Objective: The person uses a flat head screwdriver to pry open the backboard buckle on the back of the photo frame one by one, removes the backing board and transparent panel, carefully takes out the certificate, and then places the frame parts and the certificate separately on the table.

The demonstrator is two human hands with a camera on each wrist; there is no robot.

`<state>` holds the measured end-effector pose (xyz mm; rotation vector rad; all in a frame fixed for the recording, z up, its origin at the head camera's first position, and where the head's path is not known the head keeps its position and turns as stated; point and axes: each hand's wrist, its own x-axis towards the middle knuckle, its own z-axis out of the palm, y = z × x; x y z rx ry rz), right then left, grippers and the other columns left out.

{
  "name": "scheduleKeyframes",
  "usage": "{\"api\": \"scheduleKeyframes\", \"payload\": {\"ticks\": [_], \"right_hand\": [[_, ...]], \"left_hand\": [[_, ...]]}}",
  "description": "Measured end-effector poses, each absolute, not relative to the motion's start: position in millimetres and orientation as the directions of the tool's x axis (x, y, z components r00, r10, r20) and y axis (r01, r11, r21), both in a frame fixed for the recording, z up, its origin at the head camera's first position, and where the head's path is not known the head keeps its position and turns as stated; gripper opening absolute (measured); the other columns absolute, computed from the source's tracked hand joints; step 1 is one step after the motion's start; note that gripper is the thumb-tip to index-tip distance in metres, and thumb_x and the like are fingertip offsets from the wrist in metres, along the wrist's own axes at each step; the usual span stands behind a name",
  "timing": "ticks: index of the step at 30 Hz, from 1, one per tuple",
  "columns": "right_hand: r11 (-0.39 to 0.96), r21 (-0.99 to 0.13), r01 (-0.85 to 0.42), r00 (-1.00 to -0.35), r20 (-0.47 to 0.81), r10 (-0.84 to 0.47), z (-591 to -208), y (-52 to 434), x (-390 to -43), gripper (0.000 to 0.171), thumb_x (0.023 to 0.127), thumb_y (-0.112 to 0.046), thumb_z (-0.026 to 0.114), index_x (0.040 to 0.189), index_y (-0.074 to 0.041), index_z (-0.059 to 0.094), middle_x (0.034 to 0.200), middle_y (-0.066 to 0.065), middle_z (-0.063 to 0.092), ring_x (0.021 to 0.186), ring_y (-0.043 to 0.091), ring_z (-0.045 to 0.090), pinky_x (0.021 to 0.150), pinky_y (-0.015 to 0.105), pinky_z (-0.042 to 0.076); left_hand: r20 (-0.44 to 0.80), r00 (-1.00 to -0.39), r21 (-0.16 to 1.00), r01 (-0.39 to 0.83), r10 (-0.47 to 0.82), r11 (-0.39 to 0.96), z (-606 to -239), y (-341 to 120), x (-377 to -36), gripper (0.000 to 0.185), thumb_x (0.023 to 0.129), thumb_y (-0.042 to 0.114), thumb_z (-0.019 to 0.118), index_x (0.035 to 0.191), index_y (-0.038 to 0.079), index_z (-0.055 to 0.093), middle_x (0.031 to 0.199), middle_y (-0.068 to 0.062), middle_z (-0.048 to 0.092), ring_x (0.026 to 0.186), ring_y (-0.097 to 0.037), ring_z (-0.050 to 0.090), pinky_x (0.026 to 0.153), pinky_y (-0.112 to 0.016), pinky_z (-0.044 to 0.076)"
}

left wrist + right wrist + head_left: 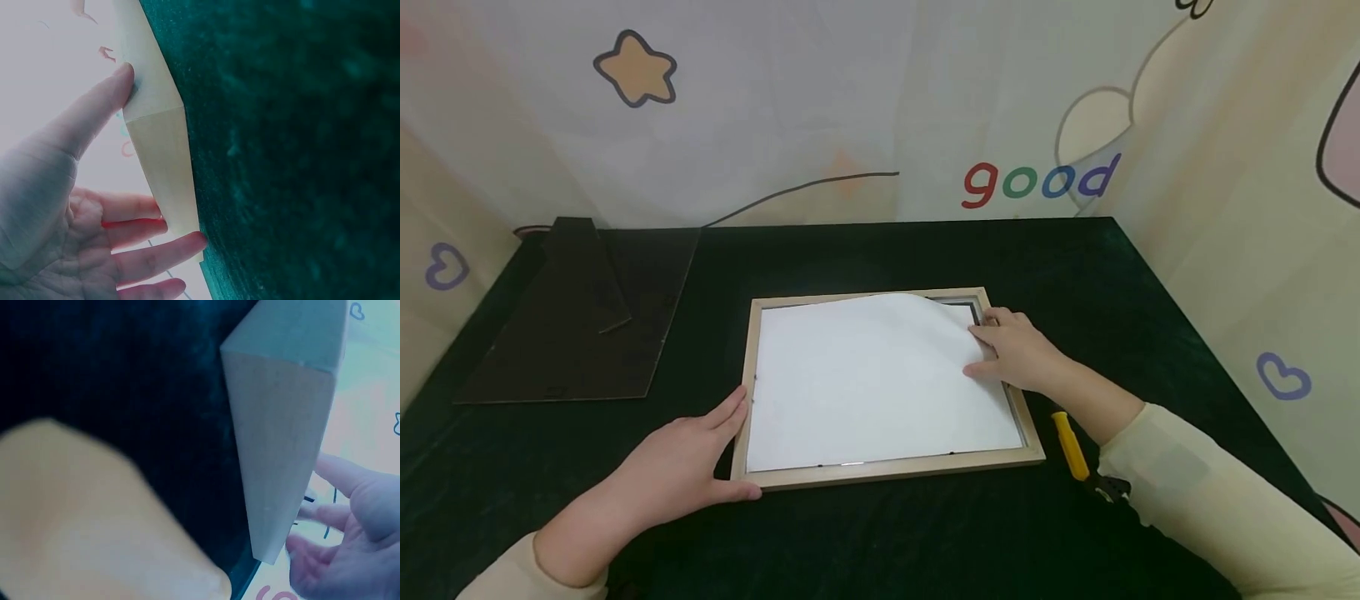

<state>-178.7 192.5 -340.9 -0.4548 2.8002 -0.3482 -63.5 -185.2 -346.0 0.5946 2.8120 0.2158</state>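
Observation:
A light wooden picture frame (pixel 887 476) lies on the dark green cloth, with a white sheet (pixel 872 383) inside it. The sheet's upper right part bows upward, baring some of the frame's inner edge. My left hand (pixel 681 467) steadies the lower left corner, thumb along the front side and fingers against the left side. In the left wrist view its thumb (pixel 106 103) touches the wood. At the right side my right hand (pixel 1018 350) reaches over the frame, its thumb and fingers spread at the sheet's raised edge. The right wrist view shows its fingers partly behind the frame's side (pixel 281 444).
A dark backing board (pixel 580 333) with a stand leg lies at the left. Near my right forearm is a tool with a yellow handle (pixel 1071 446), partly covered by the sleeve (pixel 1195 492). A printed curtain (pixel 790 108) hangs behind the table.

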Motion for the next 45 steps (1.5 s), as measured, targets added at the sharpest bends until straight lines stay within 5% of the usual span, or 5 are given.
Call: {"api": "scheduleKeyframes", "payload": {"ticks": [5,11,29,38,45], "right_hand": [[0.915,-0.28,-0.291,-0.9,-0.244,-0.361,-342,189,-175,0.06,0.072,-0.036,0.064,0.124,-0.012,0.045,0.124,0.013,0.038,0.101,0.027,0.043,0.083,0.04,0.039],[0.938,-0.2,-0.282,-0.892,-0.306,-0.333,-344,184,-173,0.083,0.073,-0.044,0.059,0.136,-0.009,0.018,0.139,0.011,0.016,0.123,0.031,0.018,0.094,0.047,0.021],[0.94,-0.118,-0.321,-0.899,-0.274,-0.342,-340,183,-171,0.084,0.071,-0.05,0.058,0.134,-0.007,0.024,0.134,0.014,0.028,0.12,0.032,0.024,0.094,0.051,0.018],[0.908,-0.326,-0.261,-0.883,-0.3,-0.362,-332,188,-169,0.081,0.073,-0.044,0.059,0.136,-0.014,0.018,0.134,0.013,0.028,0.107,0.027,0.041,0.084,0.042,0.038],[0.766,-0.561,-0.313,-0.866,-0.163,-0.473,-330,219,-176,0.047,0.085,-0.012,0.05,0.13,-0.013,0.035,0.133,0.012,0.031,0.089,0.022,0.049,0.075,0.032,0.045]], "left_hand": [[-0.227,-0.882,0.208,0.37,0.412,0.906,-346,-183,-63,0.101,0.059,0.069,0.051,0.135,0.01,0.021,0.138,-0.003,0.021,0.097,-0.019,0.053,0.076,-0.035,0.044],[-0.218,-0.886,0.211,0.367,0.409,0.906,-348,-184,-63,0.101,0.059,0.069,0.051,0.136,0.011,0.018,0.138,-0.002,0.019,0.094,-0.017,0.053,0.075,-0.033,0.045],[-0.235,-0.886,0.223,0.351,0.4,0.909,-349,-185,-63,0.102,0.059,0.07,0.05,0.136,0.013,0.015,0.139,-0.001,0.017,0.096,-0.018,0.053,0.074,-0.034,0.045],[-0.232,-0.891,0.235,0.337,0.39,0.911,-350,-184,-63,0.102,0.059,0.069,0.051,0.136,0.014,0.014,0.139,0.001,0.015,0.095,-0.015,0.053,0.072,-0.03,0.046],[-0.233,-0.894,0.237,0.33,0.383,0.914,-350,-185,-62,0.102,0.058,0.069,0.052,0.136,0.015,0.014,0.139,0.001,0.015,0.097,-0.015,0.052,0.071,-0.03,0.046]]}}
